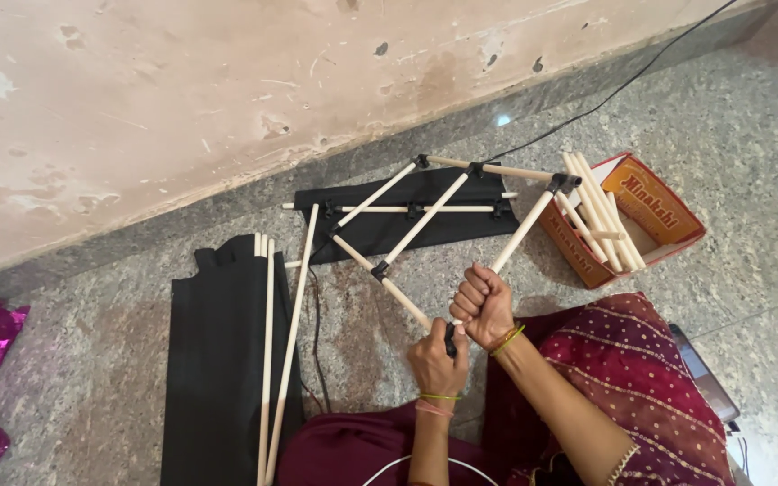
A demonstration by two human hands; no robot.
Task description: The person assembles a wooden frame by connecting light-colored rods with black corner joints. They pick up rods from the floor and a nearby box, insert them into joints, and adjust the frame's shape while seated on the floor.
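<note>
both fists are clamped tight, right hand (483, 304) on a rod (522, 232), left hand (437, 363) on the black joint (450, 340), so forcing it crooked could snap the rod or pop the frame (425, 216) apart.

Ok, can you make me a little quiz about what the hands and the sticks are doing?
1. True or false: the right hand is closed in a fist round a stick of the stick frame.
2. What does the left hand grip? A) a black connector at the frame's near corner B) the cardboard box C) the black cloth
3. Where do the spare loose sticks lie, apart from those on the black cloth?

Key
1. True
2. A
3. In the open cardboard box, right of the frame.
</note>
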